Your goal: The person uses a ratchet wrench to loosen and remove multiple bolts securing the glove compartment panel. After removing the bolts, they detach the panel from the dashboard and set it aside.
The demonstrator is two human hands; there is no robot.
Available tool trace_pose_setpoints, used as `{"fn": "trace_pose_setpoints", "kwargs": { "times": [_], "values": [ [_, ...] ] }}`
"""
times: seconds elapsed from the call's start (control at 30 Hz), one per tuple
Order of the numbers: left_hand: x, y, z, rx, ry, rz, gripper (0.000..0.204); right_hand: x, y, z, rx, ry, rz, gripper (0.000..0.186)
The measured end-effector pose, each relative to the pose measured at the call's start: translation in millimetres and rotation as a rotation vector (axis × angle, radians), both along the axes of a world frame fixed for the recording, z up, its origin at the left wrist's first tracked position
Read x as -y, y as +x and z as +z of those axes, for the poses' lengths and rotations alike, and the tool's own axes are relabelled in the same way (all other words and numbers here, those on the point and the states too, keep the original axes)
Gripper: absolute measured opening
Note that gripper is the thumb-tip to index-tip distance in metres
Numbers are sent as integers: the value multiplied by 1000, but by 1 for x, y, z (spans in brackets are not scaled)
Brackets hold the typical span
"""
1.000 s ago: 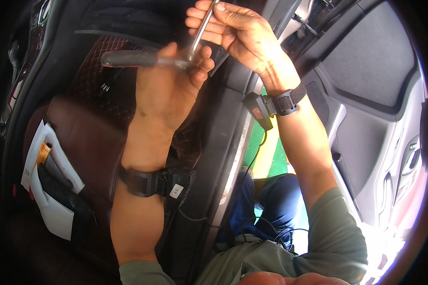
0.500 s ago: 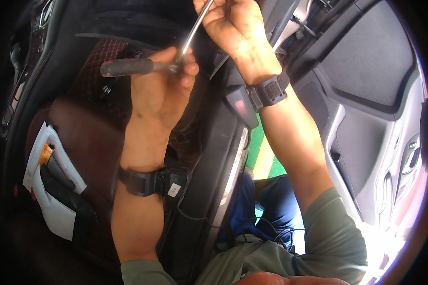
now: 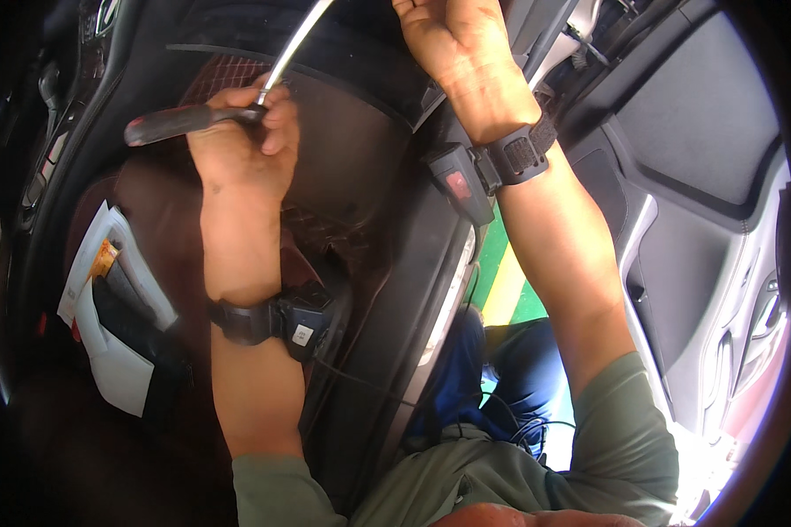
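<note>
My left hand (image 3: pixel 246 145) is closed around a ratchet wrench (image 3: pixel 171 125). Its dark handle points left, and a long bright metal extension bar (image 3: pixel 294 48) rises from the head at an angle, running out past the top edge. My right hand (image 3: pixel 461 44) is at the top of the view, palm showing, to the right of the bar and apart from the part of it that shows. Its fingertips are mostly cut off by the upper edge, so whether it holds anything is hidden. Both wrists wear black straps with small boxes.
I am at a car's open doorway. A dark red seat (image 3: pixel 141 189) lies at left, with papers (image 3: pixel 123 373) and a black pouch-like item (image 3: pixel 132 321) on it. The dark door sill (image 3: pixel 395 299) runs beside my left arm. The open door panel (image 3: pixel 694 114) stands at right.
My left hand has moved left with the ratchet wrench, and the bar has swung away from my right hand. The whole view has shifted slightly.
</note>
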State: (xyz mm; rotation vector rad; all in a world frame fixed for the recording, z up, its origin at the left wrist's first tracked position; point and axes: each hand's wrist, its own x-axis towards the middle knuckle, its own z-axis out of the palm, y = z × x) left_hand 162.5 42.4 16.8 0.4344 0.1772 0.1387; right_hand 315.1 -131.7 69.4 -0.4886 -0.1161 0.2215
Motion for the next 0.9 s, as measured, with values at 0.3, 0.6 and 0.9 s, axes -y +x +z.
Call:
{"fn": "trace_pose_setpoints", "kwargs": {
  "times": [0.3, 0.6, 0.9],
  "values": [
    [-43, -6, -13, 167, -153, 110, 22, 3, 2, 0, 53, 131, 60, 15],
    [-43, -8, -14, 129, -125, 180, 20, 31, -47, -7, 173, -314, 272, 21],
    [-58, -4, -13, 35, -108, 371, 12, 57, -99, -191, 845, -908, 650, 20]
  ]
}}
